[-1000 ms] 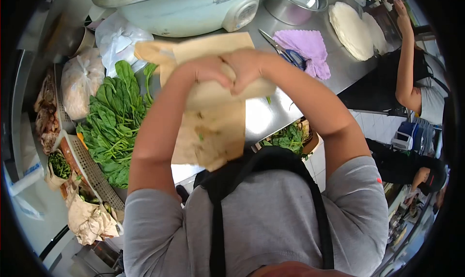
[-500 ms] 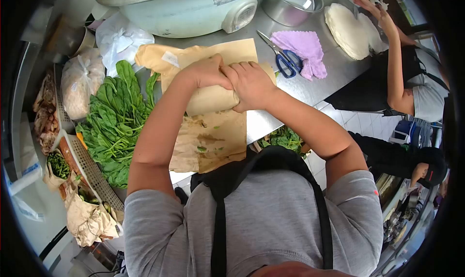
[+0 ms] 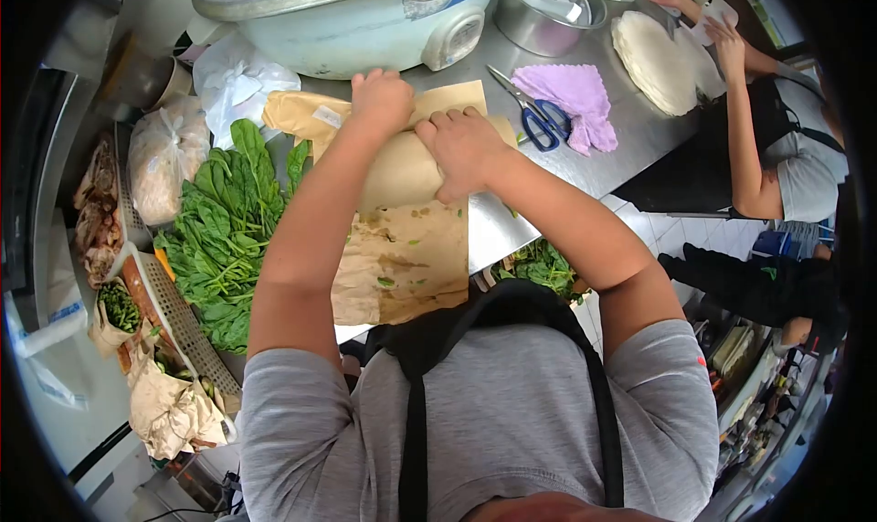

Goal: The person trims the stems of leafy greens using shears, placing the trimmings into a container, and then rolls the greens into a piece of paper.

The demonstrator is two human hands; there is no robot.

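Note:
A rolled bundle of brown paper (image 3: 398,177) lies before me, its near side smooth and bulging. Over its right end my right hand (image 3: 461,147) is closed, fingers curled across the top and thumb on the near side. My left hand (image 3: 384,100) is a fist at the paper's far edge; what its fingers hold, if anything, is hidden. Toward me stretches a flat, stained sheet of brown paper (image 3: 402,266) with bits of green leaf on it. A heap of leafy spinach (image 3: 224,230) is left of my left forearm. The bundle's contents are out of sight.
Blue-handled scissors (image 3: 541,125) and a purple cloth (image 3: 575,97) lie to the right. A pale blue tub (image 3: 365,33) and a metal pot (image 3: 548,24) stand behind. Plastic crates (image 3: 183,321) line the left. A co-worker (image 3: 758,147) stands at the table's right end.
My left hand has left the bundle and moved away from me to the paper's far edge, closing into a fist. My right hand has stayed on the roll, shifting slightly left.

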